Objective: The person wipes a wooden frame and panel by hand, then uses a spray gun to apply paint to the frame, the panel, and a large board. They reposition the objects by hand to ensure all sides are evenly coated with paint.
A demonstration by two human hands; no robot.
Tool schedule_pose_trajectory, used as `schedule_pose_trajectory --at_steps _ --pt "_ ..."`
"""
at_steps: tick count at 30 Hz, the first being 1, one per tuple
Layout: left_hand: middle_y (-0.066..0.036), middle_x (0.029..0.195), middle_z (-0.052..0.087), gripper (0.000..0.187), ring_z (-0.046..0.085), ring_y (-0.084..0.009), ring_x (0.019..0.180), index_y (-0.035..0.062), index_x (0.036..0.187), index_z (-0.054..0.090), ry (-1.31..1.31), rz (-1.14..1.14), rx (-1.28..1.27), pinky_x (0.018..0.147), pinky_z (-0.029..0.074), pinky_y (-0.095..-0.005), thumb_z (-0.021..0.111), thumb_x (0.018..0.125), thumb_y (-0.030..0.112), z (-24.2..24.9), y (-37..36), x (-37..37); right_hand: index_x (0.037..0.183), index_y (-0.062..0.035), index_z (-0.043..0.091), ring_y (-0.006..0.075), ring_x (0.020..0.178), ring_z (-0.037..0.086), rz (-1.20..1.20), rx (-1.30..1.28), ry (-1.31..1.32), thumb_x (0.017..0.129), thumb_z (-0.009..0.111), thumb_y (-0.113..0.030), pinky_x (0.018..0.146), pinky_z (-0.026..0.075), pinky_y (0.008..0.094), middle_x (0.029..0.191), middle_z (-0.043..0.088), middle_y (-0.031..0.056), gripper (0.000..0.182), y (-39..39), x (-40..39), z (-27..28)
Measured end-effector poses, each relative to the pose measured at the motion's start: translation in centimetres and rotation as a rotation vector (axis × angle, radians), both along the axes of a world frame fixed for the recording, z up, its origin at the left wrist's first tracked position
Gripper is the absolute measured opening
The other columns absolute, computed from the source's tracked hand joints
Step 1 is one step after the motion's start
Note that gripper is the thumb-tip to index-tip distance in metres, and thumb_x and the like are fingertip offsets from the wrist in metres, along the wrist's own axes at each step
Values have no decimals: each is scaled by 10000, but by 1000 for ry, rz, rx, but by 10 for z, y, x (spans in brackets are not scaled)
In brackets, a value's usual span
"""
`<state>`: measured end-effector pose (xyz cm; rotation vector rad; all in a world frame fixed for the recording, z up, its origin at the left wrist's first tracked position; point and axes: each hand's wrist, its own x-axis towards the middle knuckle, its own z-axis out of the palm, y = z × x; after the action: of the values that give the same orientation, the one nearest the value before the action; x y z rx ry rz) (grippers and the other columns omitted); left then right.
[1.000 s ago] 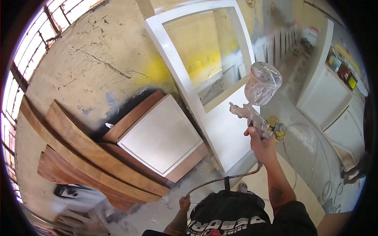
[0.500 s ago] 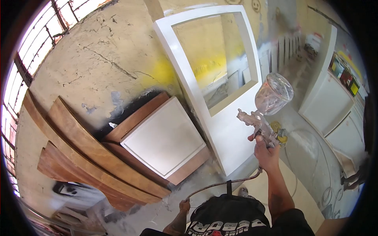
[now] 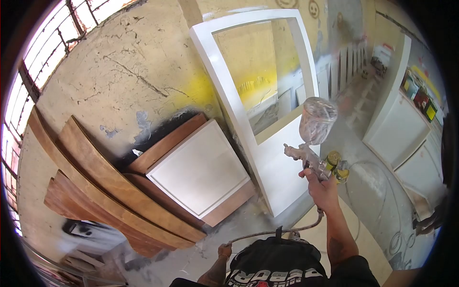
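Observation:
My right hand [image 3: 322, 189] is wrapped around the handle of a paint spray gun [image 3: 306, 157], whose nozzle points left toward the white door panel. On top of the gun sits a paint-smeared, see-through cup [image 3: 317, 122]. A hose [image 3: 267, 233] runs from the bottom of the gun across my front to my left hand [image 3: 224, 249], closed around it low down. Just beyond the gun, the tall white door panel [image 3: 285, 179] with a large window opening leans near the wall; a gap separates the nozzle from its surface.
A white square panel [image 3: 198, 167] leans left of the door, beside long curved wooden boards [image 3: 110, 177]. Yellow-labelled cans [image 3: 337, 167] stand on the floor behind the gun. More white panels [image 3: 397, 126] and a coiled hose [image 3: 396, 241] are at the right.
My right hand has shifted the spray gun slightly left and down, and its cup now stands more upright. My left hand stays on the hose. The whole view has shifted slightly.

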<state>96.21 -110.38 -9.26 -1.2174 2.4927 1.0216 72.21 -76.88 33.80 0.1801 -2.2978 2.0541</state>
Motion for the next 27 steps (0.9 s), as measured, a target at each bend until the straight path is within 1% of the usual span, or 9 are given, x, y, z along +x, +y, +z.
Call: schedule_pose_trajectory --at_steps 5,8,11,16,18,22,24,25,27 --pt "-228 895 694 533 665 -410 894 26 899 706 40 -132 42 781 513 -461 659 847 555 19 18 -15 936 18 677 174 657 592 4 386 14 945 642 -337 631 480 339 717 660 95 357 1 -12 11" --pt "-225 899 694 538 662 -409 901 30 884 705 70 -156 56 783 515 -459 661 841 564 36 29 -32 920 21 672 189 643 596 14 369 42 939 635 -345 629 480 354 716 658 119 368 2 -25 10" --pt "-233 916 690 549 658 -413 908 21 877 698 109 -146 69 781 510 -462 655 842 567 35 32 -43 911 20 667 190 648 601 -25 480 28 938 637 -329 638 487 365 707 656 124 351 -2 -32 55" --pt "-262 840 669 566 659 -384 822 -27 862 685 125 -170 61 732 491 -468 652 855 538 52 34 -70 806 10 652 115 600 555 -28 141 195 932 649 -397 578 456 295 632 593 41 426 -13 -59 120" --pt "-267 818 661 585 648 -348 777 -43 860 676 185 -135 131 703 469 -466 644 861 540 60 37 -82 930 -44 691 34 495 425 -93 44 341 943 650 -374 435 313 227 640 517 -37 333 -17 -74 140" --pt "-227 751 645 565 605 -276 712 -45 832 665 170 -127 147 660 446 -444 661 861 519 88 51 -101 1042 -33 680 36 471 410 -81 73 314 956 635 -365 410 302 220 669 517 -30 345 -26 -91 189" --pt "-242 741 642 582 623 -281 714 -58 834 664 259 -61 227 678 472 -432 664 859 523 93 60 -108 746 -13 638 62 467 417 -44 -78 465 936 645 -428 437 304 249 498 453 -40 456 -30 -99 199" --pt "-242 741 642 582 623 -281 714 -58 834 664 263 -64 225 678 472 -432 664 859 523 96 63 -110 746 -13 638 62 467 417 -46 -80 469 936 645 -428 437 304 249 498 453 -40 456 -31 -98 202" --pt "-135 674 596 499 520 -198 670 -44 786 640 319 34 277 621 425 -405 689 866 446 97 68 -109 816 -11 654 57 462 410 -21 -235 368 950 637 -380 421 310 243 587 551 -3 392 -31 -93 208"
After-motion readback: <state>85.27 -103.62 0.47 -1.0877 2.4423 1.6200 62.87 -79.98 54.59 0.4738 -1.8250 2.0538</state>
